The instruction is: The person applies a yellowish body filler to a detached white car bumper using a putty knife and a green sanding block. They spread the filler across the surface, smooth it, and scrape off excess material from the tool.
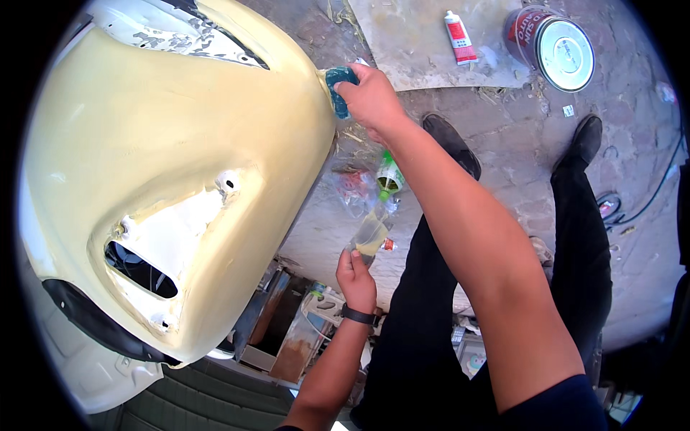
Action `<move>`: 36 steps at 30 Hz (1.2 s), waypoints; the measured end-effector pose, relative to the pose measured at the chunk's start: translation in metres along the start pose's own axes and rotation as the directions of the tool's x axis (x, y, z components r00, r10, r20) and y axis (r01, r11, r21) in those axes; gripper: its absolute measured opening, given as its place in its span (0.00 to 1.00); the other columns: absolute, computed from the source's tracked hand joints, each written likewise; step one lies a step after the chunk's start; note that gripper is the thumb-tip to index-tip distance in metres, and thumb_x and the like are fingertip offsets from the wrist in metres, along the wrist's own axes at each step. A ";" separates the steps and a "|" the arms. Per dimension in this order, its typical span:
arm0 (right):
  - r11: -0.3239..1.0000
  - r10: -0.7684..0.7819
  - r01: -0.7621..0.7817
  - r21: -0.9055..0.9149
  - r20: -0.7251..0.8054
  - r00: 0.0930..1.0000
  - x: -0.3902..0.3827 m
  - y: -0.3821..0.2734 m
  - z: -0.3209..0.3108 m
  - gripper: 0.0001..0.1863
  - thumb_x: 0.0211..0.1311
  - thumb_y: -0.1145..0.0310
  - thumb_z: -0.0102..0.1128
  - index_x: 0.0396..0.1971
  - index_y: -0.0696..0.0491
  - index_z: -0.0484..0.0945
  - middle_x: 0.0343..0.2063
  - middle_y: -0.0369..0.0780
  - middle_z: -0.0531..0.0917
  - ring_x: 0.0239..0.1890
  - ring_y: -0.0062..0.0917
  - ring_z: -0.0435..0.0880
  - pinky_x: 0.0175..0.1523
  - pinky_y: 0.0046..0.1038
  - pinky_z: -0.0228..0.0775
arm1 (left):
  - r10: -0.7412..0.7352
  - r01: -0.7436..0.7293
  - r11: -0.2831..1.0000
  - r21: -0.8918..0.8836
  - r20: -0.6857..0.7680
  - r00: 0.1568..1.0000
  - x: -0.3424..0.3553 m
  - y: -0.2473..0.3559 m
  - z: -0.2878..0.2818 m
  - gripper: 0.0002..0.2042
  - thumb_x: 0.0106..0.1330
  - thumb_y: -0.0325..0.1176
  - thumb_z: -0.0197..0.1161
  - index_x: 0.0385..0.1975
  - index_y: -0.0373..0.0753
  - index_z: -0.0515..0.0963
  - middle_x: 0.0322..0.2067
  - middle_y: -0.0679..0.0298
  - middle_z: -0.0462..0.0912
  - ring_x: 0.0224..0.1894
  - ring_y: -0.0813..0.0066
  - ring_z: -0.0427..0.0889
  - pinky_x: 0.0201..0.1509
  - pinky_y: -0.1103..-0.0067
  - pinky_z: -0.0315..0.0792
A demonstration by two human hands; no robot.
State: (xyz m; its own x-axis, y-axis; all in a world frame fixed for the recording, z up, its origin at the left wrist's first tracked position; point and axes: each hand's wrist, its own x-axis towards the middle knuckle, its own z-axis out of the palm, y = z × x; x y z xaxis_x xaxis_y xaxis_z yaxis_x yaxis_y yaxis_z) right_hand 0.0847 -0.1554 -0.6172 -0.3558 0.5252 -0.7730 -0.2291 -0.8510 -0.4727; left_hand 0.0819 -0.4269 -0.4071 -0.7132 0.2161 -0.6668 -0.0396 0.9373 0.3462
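Observation:
A large cream-yellow car body panel (215, 100), coated in what looks like filler, fills the left side. My right hand (366, 97) grips a dark green spreader (340, 92), its left side against the panel's far right edge, with yellowish paste where they meet. Lower down, beside the panel's right side, my left hand (356, 276) is closed on a thin, flat, greyish scraper-like piece (370, 233) smeared with pale yellow paste. A dark band circles my left wrist. The fingers' far sides are hidden in both hands.
A paste tube (461, 39) lies on a flat sheet (410, 50) at the back, with a round can (564, 54) to its right. A green-capped bottle (389, 176) and clear plastic wrapping (352, 188) lie on the ground between my hands. A dark cable (658, 190) runs at the right.

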 end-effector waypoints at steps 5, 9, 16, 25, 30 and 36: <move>0.967 -0.166 0.134 -0.216 -0.137 0.977 -0.036 -0.015 0.021 0.17 0.64 0.70 0.58 0.50 0.58 0.85 0.43 0.52 0.88 0.45 0.46 0.88 0.53 0.41 0.79 | 0.046 -0.044 0.997 0.065 -0.038 0.998 0.003 0.003 0.000 0.13 0.85 0.32 0.49 0.39 0.30 0.76 0.34 0.64 0.81 0.38 0.81 0.74 0.45 0.78 0.73; 0.894 -0.300 0.271 -0.356 -0.027 0.954 -0.069 -0.018 0.026 0.16 0.68 0.72 0.61 0.53 0.58 0.84 0.41 0.45 0.89 0.43 0.30 0.88 0.52 0.32 0.77 | 0.055 -0.060 0.986 0.155 0.034 0.998 0.008 -0.016 -0.023 0.12 0.85 0.34 0.49 0.45 0.32 0.75 0.42 0.63 0.83 0.44 0.80 0.80 0.51 0.75 0.80; 1.000 -0.012 0.011 -0.024 -0.054 0.998 -0.013 -0.003 -0.020 0.17 0.68 0.75 0.62 0.55 0.62 0.83 0.40 0.38 0.88 0.40 0.19 0.84 0.47 0.27 0.78 | 0.061 -0.062 0.984 0.168 0.014 0.998 0.019 -0.018 -0.030 0.13 0.85 0.34 0.48 0.44 0.31 0.75 0.43 0.62 0.83 0.44 0.79 0.81 0.51 0.74 0.81; 0.992 -0.100 0.096 -0.079 -0.042 0.994 -0.018 -0.005 0.008 0.16 0.69 0.74 0.61 0.53 0.62 0.83 0.40 0.40 0.88 0.40 0.21 0.85 0.48 0.28 0.78 | 0.009 -0.012 0.990 0.138 0.026 1.000 0.025 -0.037 -0.034 0.13 0.85 0.32 0.48 0.41 0.31 0.75 0.38 0.63 0.83 0.41 0.81 0.78 0.50 0.77 0.76; 0.951 -0.198 0.186 -0.247 -0.024 0.980 -0.064 -0.026 0.027 0.17 0.64 0.70 0.58 0.49 0.60 0.84 0.45 0.51 0.88 0.49 0.46 0.87 0.56 0.39 0.77 | 0.019 -0.025 0.992 0.124 0.051 0.999 0.023 -0.045 -0.037 0.12 0.84 0.31 0.48 0.40 0.31 0.75 0.37 0.63 0.83 0.40 0.81 0.77 0.48 0.78 0.74; 0.957 -0.205 0.204 -0.205 0.020 0.979 -0.133 -0.053 0.051 0.15 0.65 0.72 0.57 0.49 0.59 0.84 0.47 0.51 0.86 0.52 0.46 0.86 0.59 0.40 0.76 | 0.064 -0.084 0.962 0.259 0.084 0.994 0.029 -0.051 -0.052 0.12 0.84 0.31 0.48 0.40 0.31 0.75 0.36 0.63 0.83 0.39 0.81 0.76 0.47 0.77 0.74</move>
State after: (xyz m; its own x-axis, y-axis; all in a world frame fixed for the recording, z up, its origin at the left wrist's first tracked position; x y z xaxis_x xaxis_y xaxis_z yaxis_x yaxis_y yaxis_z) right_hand 0.0975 -0.1792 -0.4679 -0.3192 0.6884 -0.6514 -0.1061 -0.7090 -0.6972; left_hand 0.0269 -0.4825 -0.4097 -0.6530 0.2976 -0.6964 0.2026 0.9547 0.2180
